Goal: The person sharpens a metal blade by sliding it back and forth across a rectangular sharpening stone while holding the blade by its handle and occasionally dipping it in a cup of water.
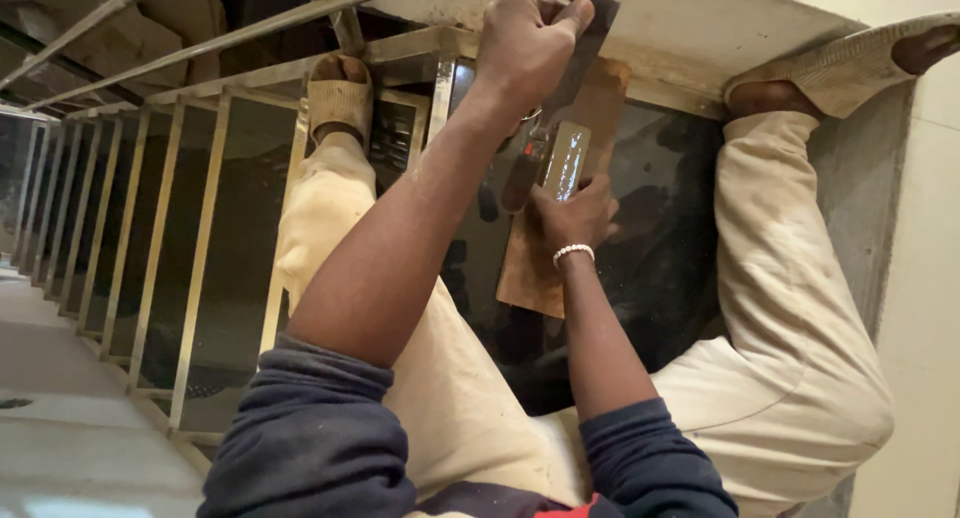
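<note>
A person's left hand [527, 43], at 12 o'clock in the head view, is curled shut and pinches the edge of a thin dark rectangular sheet [590, 38] between thumb and fingers. The sheet's long axis runs from about 1 o'clock down toward 7 o'clock, its upper end against a pale stone ledge [680, 23]. Just below, the right hand [575, 216], wearing one white beaded bracelet [573, 251], is closed around a small shiny metal blade [565, 160] with a dark reddish handle [520, 178]; the blade stands nearly upright, its long axis pointing to 12 o'clock. Behind the blade lies one brown flat cardboard piece [530, 268], long axis also near vertical, resting on a glossy black stone surface [660, 238].

Both forearms emerge from dark blue sleeves [310, 438] at 6 o'clock, and the left forearm crosses in front of part of the black surface. Two legs in cream trousers [790, 308] flank the work, with two feet in woven beige sandals [340, 96] at 11 and 2 o'clock. A brass-coloured metal railing [200, 238] with many upright bars runs off toward 9 o'clock, beside pale stair treads [60, 378].
</note>
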